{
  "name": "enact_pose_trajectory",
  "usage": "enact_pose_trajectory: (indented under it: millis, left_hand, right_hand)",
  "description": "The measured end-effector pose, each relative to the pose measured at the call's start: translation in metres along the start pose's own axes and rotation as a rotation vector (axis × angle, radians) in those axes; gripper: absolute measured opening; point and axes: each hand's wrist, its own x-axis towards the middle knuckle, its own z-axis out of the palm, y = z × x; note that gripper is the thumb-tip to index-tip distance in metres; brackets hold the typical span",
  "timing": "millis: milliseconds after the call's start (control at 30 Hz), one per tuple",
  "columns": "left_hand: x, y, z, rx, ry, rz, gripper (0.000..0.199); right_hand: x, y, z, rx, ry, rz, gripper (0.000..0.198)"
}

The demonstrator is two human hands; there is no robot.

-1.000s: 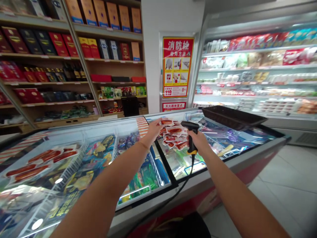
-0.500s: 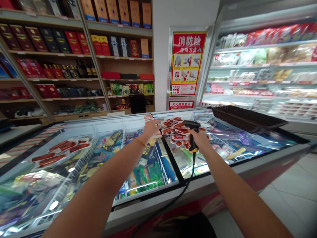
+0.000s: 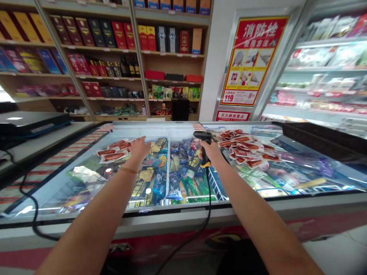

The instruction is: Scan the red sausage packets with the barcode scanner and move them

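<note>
My right hand point(image 3: 211, 150) is closed round the grip of a black barcode scanner point(image 3: 205, 149) with a yellow-orange base, and its cable hangs down in front of the freezer. My left hand point(image 3: 139, 148) reaches over the freezer with fingers apart and nothing visible in them. Just left of it, a few vacuum packs of red sausages point(image 3: 114, 156) lie on the glass; whether the fingertips touch them I cannot tell. To the right of the scanner is a bigger heap of sausage packs point(image 3: 243, 147) on the glass.
Beneath the glass of the chest freezer point(image 3: 172, 217) are bagged frozen goods and wire dividers. A dark tray point(image 3: 323, 139) rests at the right rear. A black device point(image 3: 31, 124) stands on the left counter, its cable draping down. Stocked shelves line the back wall.
The view has swung left. My left hand has moved from beside the big heap to the small sausage group. My right hand with the scanner has moved left, off the heap.
</note>
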Motion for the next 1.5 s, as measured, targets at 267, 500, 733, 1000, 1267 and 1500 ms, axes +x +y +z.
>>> enact_pose_trajectory:
  millis: [267,500,733,1000,1267,1500]
  left_hand:
    - [-0.02,-0.027,0.006,0.19,-0.087,0.107,0.043]
    - [-0.014,-0.011,0.016,0.083,-0.186,0.361,0.045]
    - [-0.009,-0.024,0.01,0.079,-0.114,0.083,0.05]
    - [-0.015,-0.018,0.011,0.065,-0.292,0.136,0.058]
    - [-0.004,-0.031,0.019,-0.282,-0.249,0.212,0.047]
    - [-0.006,-0.03,0.017,-0.496,-0.256,0.204,0.044]
  right_hand:
    - [-0.008,0.036,0.035,-0.042,-0.106,-0.053,0.03]
    - [-0.013,0.039,0.031,-0.014,-0.15,-0.048,0.031]
    - [-0.02,0.039,0.03,-0.027,-0.159,-0.07,0.031]
    - [-0.024,0.04,0.033,-0.047,-0.164,-0.056,0.028]
    - [-0.026,0.041,0.034,-0.086,-0.182,-0.068,0.025]
    - [-0.032,0.04,0.036,-0.121,-0.207,-0.08,0.023]
